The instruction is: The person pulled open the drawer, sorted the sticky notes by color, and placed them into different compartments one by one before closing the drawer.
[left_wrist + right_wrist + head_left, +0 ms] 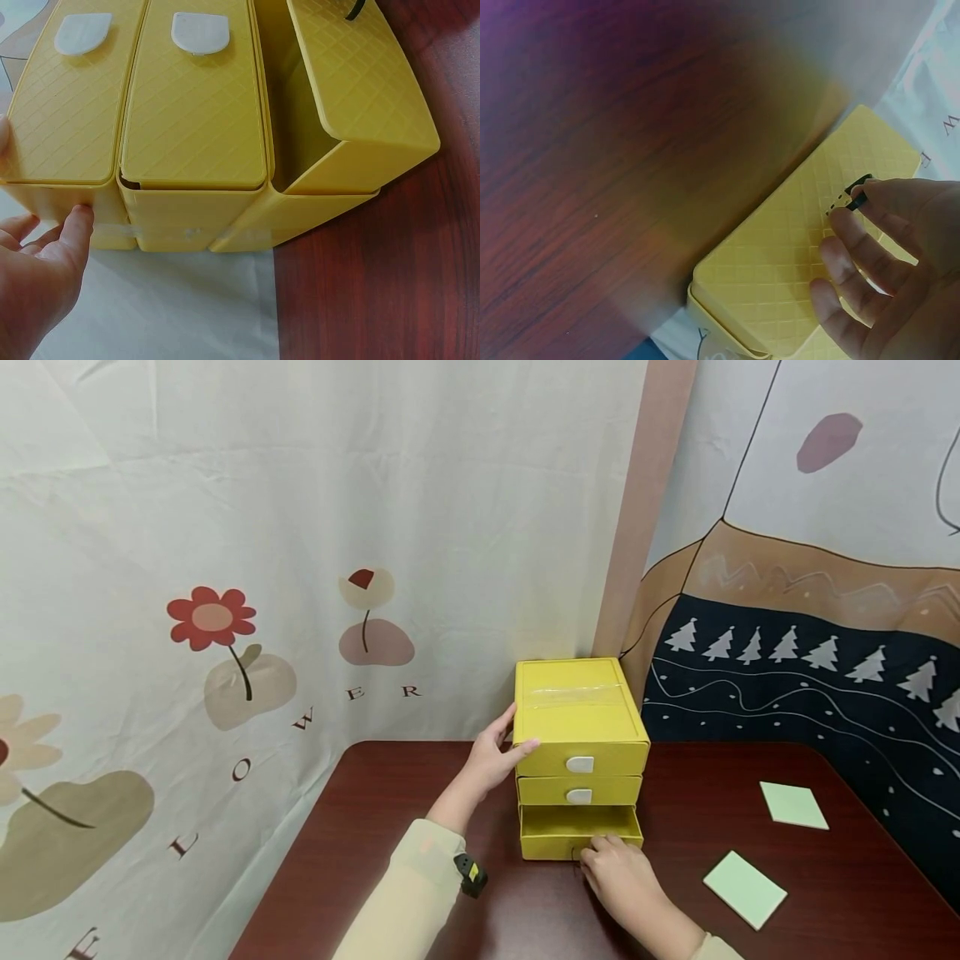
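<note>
A yellow three-drawer box (566, 681) stands at the back of the table. Its bottom drawer (543, 849) is pulled partway out and looks empty inside; the upper two are closed, each with a white tab (201, 31). My left hand (491, 762) rests against the box's left side near the top, fingers extended along it and thumb at the top front corner. Down at the front of the bottom drawer, my right hand (622, 877) pinches a thin black loop pull (860, 201) between thumb and index finger. The other fingers lie close to the quilted drawer front.
Two pale green paper pads, a nearer one (745, 890) and a farther one (793, 805), lie on the dark red table (675, 802) to the right. A printed curtain (450, 527) hangs right behind the box. Clear tape (577, 695) crosses the box top.
</note>
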{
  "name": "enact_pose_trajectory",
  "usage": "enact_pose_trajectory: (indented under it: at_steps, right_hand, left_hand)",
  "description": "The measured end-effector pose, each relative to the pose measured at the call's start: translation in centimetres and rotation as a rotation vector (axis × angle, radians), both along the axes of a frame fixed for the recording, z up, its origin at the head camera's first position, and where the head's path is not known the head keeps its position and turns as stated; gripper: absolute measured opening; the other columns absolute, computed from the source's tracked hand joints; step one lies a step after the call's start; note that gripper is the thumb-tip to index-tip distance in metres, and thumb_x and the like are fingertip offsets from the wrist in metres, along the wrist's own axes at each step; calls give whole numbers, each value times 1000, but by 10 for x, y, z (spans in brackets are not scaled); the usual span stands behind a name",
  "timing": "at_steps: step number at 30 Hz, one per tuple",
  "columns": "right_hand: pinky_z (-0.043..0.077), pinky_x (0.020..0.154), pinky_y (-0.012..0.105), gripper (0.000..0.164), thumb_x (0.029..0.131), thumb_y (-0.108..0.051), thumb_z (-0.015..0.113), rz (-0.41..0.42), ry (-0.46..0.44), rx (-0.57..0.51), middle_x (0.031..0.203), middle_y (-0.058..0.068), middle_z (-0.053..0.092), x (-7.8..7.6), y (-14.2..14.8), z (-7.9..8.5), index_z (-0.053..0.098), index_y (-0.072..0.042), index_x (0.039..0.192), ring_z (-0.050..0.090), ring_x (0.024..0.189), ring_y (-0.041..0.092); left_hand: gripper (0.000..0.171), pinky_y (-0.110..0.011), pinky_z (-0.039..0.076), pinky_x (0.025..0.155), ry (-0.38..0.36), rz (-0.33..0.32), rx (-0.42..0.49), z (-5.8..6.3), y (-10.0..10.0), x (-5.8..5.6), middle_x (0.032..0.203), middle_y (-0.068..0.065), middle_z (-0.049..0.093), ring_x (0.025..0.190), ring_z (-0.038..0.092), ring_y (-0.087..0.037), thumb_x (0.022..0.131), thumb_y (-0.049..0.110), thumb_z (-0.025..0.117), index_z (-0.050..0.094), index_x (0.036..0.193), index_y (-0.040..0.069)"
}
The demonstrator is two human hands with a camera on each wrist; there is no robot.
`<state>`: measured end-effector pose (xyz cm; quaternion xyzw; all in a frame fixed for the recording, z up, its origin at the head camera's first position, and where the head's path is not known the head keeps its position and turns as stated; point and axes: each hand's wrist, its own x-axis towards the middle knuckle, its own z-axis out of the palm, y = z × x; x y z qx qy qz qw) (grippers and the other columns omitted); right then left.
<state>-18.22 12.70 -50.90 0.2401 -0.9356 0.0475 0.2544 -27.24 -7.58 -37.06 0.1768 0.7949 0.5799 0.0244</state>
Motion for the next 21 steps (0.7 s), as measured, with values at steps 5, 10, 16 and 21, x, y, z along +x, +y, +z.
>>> enact_pose_trajectory:
  at_steps: [5, 10, 16, 21]
  right_hand:
    - [38, 45, 28, 14, 64, -19, 73, 9, 11, -1, 64, -6, 47, 3, -1, 1, 59, -18, 61, 48, 61, 15]
    - [38, 45, 27, 14, 64, -19, 73, 14, 2, 5, 64, -6, 47, 7, -1, 3, 59, -19, 61, 47, 60, 14]
    - [37, 45, 26, 13, 64, -18, 72, 21, -11, 14, 63, -7, 46, 12, -1, 6, 60, -19, 61, 45, 58, 13]
    - [35, 43, 25, 13, 63, -19, 73, 29, -13, 15, 62, -7, 46, 15, -1, 6, 60, -20, 61, 44, 58, 13]
  left_hand:
    - [76, -40, 29, 99, 2, -5, 10, 0, 0, 0, 138, -7, 32, 124, 32, -19, 81, 28, 63, 19, 141, 13]
    - [75, -39, 29, 98, -7, -11, 10, 0, 0, -1, 138, -6, 31, 124, 31, -18, 81, 28, 62, 19, 141, 14]
    - [75, -41, 29, 98, -3, -7, -6, 0, 0, 0, 139, -5, 30, 125, 30, -19, 81, 29, 62, 19, 141, 15]
    - [75, -38, 29, 99, -8, -4, -10, 0, 0, -1, 139, -4, 30, 125, 29, -17, 81, 30, 62, 19, 141, 15]
